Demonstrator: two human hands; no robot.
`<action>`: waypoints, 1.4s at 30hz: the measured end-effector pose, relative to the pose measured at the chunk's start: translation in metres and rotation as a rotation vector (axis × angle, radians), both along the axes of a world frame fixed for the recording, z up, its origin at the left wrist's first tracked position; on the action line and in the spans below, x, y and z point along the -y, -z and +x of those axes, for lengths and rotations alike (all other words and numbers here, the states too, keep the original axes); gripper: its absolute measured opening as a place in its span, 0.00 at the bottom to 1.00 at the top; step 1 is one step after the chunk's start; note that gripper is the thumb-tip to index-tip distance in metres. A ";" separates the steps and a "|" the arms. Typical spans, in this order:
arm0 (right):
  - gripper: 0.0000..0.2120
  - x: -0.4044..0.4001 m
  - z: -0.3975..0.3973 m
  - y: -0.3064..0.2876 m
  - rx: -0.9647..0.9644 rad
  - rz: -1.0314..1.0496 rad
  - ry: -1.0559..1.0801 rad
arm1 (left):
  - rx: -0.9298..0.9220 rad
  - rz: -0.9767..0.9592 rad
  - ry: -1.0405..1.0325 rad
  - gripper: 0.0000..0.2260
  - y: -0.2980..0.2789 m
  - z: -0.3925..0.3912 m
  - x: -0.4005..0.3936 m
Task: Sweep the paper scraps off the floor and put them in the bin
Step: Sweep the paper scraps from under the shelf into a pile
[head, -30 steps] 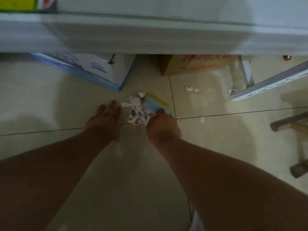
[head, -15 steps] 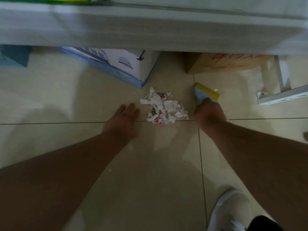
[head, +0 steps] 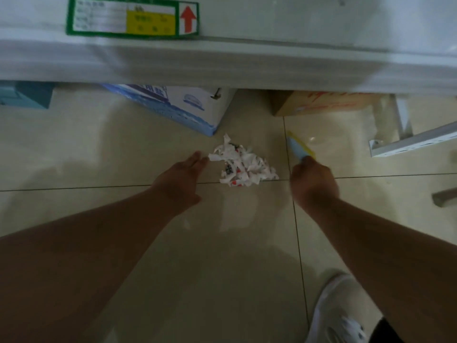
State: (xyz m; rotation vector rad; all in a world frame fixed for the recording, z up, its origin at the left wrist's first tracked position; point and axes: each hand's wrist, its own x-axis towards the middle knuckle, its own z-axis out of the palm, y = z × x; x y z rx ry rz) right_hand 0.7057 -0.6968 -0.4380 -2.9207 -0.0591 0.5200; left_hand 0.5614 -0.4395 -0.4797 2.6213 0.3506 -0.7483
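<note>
On the floor (head: 227, 243), just below the blue-and-white box (head: 188, 107), the scraps (head: 243, 167) lie gathered in one heap across a tile joint. Left hand (head: 181, 180) rests flat just left of the heap, fingers spread, its grip apart and holding nothing. Right hand (head: 312, 183) sits just right of the heap, its grip clamped on a blue-and-yellow brush (head: 299, 147), whose head points away from the person. Gathering appears nearly complete; the step in hand is likely the pick-up. Next, the brush should push the heap leftward against the waiting palm, both closing underneath. No bin is visible.
</note>
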 end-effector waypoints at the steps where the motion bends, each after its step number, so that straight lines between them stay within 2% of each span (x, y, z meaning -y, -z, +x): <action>1: 0.19 0.019 0.007 -0.002 0.011 -0.039 0.080 | -0.003 0.002 0.006 0.50 0.000 0.001 0.001; 4: 0.22 0.061 0.014 -0.004 -0.032 -0.111 0.294 | -0.005 -0.004 0.019 0.49 0.001 0.000 0.004; 6: 0.22 0.067 0.008 -0.003 -0.097 -0.094 0.345 | -0.006 -0.002 0.040 0.48 0.003 -0.003 0.006; 11: 0.21 0.013 -0.024 0.007 -0.172 0.062 0.310 | 0.024 0.009 0.035 0.45 0.005 -0.018 0.011; 15: 0.21 -0.046 -0.052 0.008 -0.222 0.280 0.325 | 0.032 0.007 -0.014 0.44 0.001 -0.027 0.011; 19: 0.17 -0.080 -0.058 -0.004 -0.370 0.304 0.311 | 0.039 -0.005 -0.051 0.44 -0.007 -0.035 0.008; 22: 0.17 -0.083 -0.045 -0.013 -0.292 0.405 0.352 | 0.049 0.000 -0.072 0.44 -0.011 -0.043 0.005; 25: 0.16 -0.082 -0.023 -0.014 -0.043 0.395 0.238 | 0.041 0.000 -0.080 0.42 -0.011 -0.050 -0.003; 27: 0.16 -0.082 -0.009 -0.010 0.025 0.309 0.144 | 0.039 0.012 -0.072 0.40 -0.009 -0.053 -0.010; 30: 0.16 -0.089 0.004 0.003 -0.045 0.172 0.029 | 0.027 0.021 -0.086 0.39 -0.006 -0.054 -0.016; 34: 0.19 -0.105 -0.004 0.020 -0.202 0.112 -0.190 | 0.017 0.023 -0.095 0.39 -0.004 -0.050 -0.016; 38: 0.17 -0.109 -0.031 0.032 -0.220 0.040 -0.345 | 0.015 0.016 -0.086 0.40 -0.002 -0.043 -0.016; 42: 0.28 -0.090 -0.065 0.039 -0.233 0.008 -0.339 | 0.031 0.003 -0.101 0.40 -0.001 -0.042 -0.013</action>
